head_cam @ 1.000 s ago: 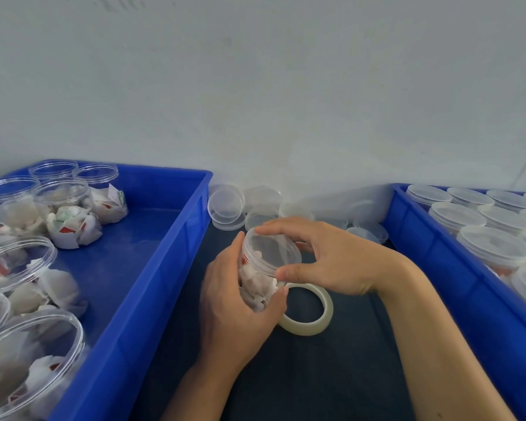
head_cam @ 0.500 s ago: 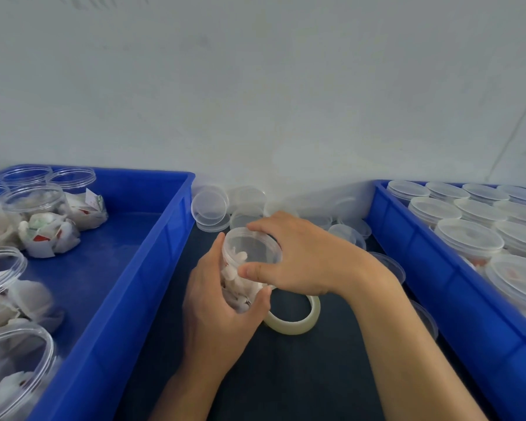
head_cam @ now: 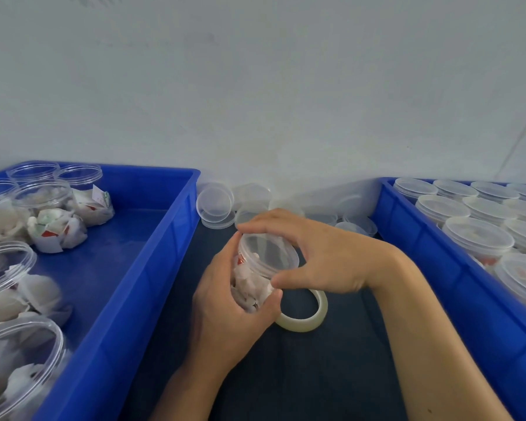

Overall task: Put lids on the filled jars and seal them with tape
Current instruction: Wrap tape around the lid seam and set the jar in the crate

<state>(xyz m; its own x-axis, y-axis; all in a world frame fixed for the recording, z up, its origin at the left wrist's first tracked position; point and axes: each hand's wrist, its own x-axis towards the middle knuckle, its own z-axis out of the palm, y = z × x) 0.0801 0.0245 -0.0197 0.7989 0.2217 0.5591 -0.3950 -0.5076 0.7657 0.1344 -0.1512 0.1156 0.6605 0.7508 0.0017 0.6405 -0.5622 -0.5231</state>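
My left hand (head_cam: 225,308) grips a clear jar (head_cam: 251,284) filled with white wrapped pieces, tilted toward me above the dark table. A clear lid (head_cam: 268,250) sits on the jar's mouth, and my right hand (head_cam: 313,253) holds that lid by its rim with curled fingers and thumb. A roll of clear tape (head_cam: 307,317) lies flat on the table just behind and below the jar, partly hidden by both hands.
A blue tray (head_cam: 152,268) on the left holds several open filled jars (head_cam: 55,220). A blue tray (head_cam: 438,268) on the right holds several lidded jars (head_cam: 477,238). Loose clear lids (head_cam: 214,205) lie against the wall between the trays.
The jar has tipped a little more toward me and the lid sits lower on its mouth. Both hands keep their hold; the view shifted slightly.
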